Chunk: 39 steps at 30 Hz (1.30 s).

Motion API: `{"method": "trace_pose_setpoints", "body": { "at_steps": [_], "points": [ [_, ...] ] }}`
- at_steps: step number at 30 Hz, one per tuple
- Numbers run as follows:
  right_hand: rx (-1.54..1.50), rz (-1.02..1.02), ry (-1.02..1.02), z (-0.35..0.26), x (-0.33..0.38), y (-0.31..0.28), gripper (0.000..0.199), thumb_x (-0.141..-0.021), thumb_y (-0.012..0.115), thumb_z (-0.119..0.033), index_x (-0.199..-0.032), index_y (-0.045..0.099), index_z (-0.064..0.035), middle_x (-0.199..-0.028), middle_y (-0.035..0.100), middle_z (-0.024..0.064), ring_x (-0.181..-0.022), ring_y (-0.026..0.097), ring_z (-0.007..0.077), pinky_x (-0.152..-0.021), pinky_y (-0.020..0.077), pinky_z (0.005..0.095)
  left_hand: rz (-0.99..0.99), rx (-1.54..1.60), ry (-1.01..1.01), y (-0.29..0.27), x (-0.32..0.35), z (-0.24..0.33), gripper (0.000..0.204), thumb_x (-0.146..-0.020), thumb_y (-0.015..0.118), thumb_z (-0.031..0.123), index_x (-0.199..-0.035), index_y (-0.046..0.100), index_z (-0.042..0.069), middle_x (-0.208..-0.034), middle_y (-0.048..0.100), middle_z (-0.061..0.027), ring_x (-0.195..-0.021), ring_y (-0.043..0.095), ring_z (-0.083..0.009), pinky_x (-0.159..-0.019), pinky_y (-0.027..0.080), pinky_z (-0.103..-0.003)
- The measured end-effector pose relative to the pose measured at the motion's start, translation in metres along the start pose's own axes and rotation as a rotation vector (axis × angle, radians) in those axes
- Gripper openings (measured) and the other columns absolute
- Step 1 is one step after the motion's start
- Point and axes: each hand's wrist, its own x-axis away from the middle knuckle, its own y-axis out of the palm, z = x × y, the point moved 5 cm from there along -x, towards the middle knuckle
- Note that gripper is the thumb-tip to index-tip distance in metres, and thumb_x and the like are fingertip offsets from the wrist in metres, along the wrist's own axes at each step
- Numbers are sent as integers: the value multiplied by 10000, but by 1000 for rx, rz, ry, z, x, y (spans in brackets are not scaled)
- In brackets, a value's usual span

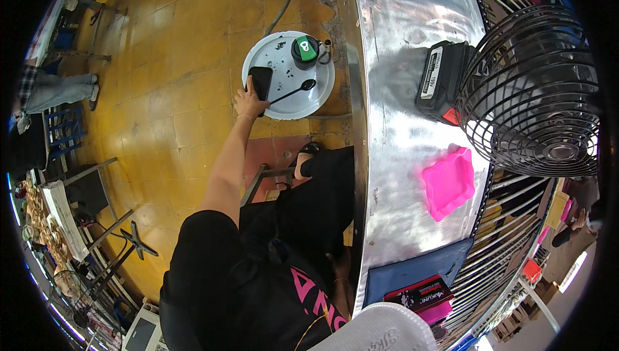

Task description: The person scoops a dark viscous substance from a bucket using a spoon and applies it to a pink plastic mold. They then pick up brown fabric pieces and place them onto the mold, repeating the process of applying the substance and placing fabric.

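My left hand [250,101] reaches out to a dark smartphone [260,83] on a round white tray-like top [253,53]. The fingers lie along the phone's near left edge and appear to grip it. A black spoon [308,85] rests beside the phone, its handle pointing toward my hand. Farther back stands a black round container [304,61] with a green piece on top. Dark crumbs are scattered over the white surface. Part of my right hand or wrist [342,280] shows low beside my body, next to the metal counter; its fingers are hidden.
Along my right runs a shiny metal counter [393,222]. On it are a black battery-like box [438,77], a black wire fan cage [535,93], a pink scalloped tray [449,185], and a dark blue folder [387,281] under a small black-and-red box [422,296]. A person [61,90] is at far left.
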Motion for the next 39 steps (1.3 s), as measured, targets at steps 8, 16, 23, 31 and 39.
{"method": "trace_pose_setpoints", "body": {
  "at_steps": [8,16,23,31,39],
  "points": [
    [-64,-3,-7,-10,0,-2,833,-620,835,-190,-1322,430,3,-1277,544,227,-1221,498,368,-998,414,398,82,-173,54,15,1,8,947,-664,766,314,-1448,234,318,-1249,409,-190,-1137,452,-393,-938,410,-525],
    [47,10,63,7,1,3,786,-630,834,-151,-1302,457,3,-1264,553,220,-1201,515,355,-992,416,394,225,-388,421,38,43,64,258,-776,652,261,-982,645,105,-1116,476,-83,-1057,464,-291,-835,394,-438],
    [-93,3,17,4,6,4,755,-690,784,-274,-1316,456,-7,-1322,495,236,-1260,446,374,-1037,369,415,86,-173,366,59,46,60,162,-824,557,156,-876,682,67,-977,632,-132,-981,585,-322,-813,457,-447],
    [-1,125,106,-2,24,11,767,-773,704,-446,-1349,433,-17,-1384,433,250,-1312,380,389,-1085,316,432,-537,116,618,16,120,51,289,-796,639,279,-789,654,-9,-634,614,-175,-612,618,-300,-590,478,-428],
    [125,246,-136,-26,100,-5,490,-909,570,-372,-1288,499,-69,-1265,542,191,-1185,509,354,-1010,397,414,-516,-59,907,-220,298,107,193,-808,619,61,-966,681,-31,-737,657,-125,-614,581,-167,-589,454,-301]
  ]
}}
